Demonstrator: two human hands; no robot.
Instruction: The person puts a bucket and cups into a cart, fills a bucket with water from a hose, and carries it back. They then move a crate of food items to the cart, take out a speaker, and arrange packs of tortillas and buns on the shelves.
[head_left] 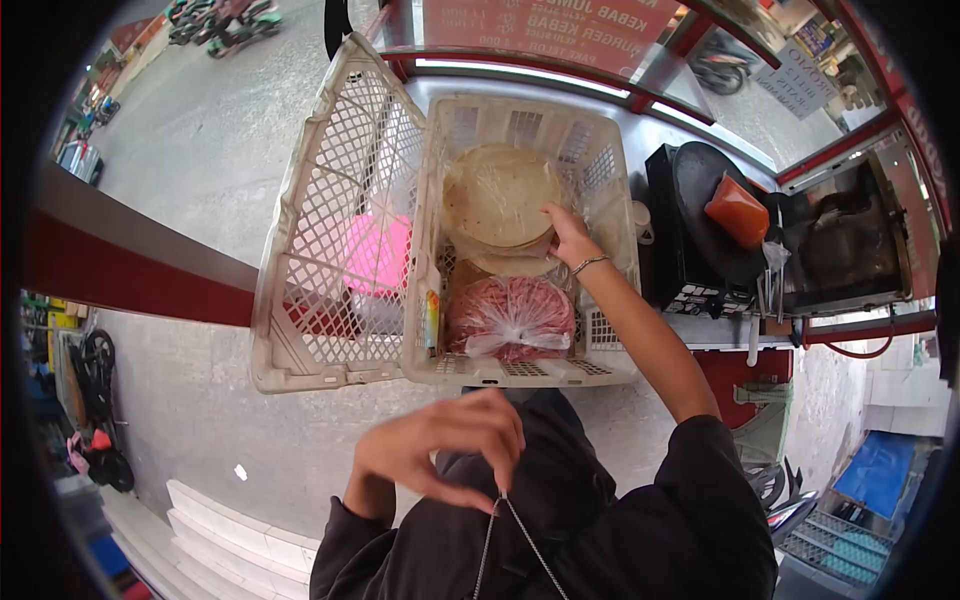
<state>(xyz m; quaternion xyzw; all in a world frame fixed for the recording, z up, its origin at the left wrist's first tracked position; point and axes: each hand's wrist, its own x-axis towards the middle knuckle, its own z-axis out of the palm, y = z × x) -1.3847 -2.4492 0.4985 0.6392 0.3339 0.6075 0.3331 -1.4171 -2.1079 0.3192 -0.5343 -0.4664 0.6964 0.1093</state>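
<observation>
My right hand reaches into a white plastic crate and is closed on the right edge of a stack of flat round tortillas in clear plastic wrap. More tortilla shows under that stack. Nearer to me in the crate lies a clear bag of pink shaved meat, knotted on top. In front of my chest, my left hand is curled, slightly blurred. Its thumb and fingertips pinch together at the tip of a thin chain necklace.
The crate's lattice lid hangs open on the left, with a pink item seen through it. Right of the crate, a black round griddle carries an orange sauce pouch. Red-framed glass stands behind.
</observation>
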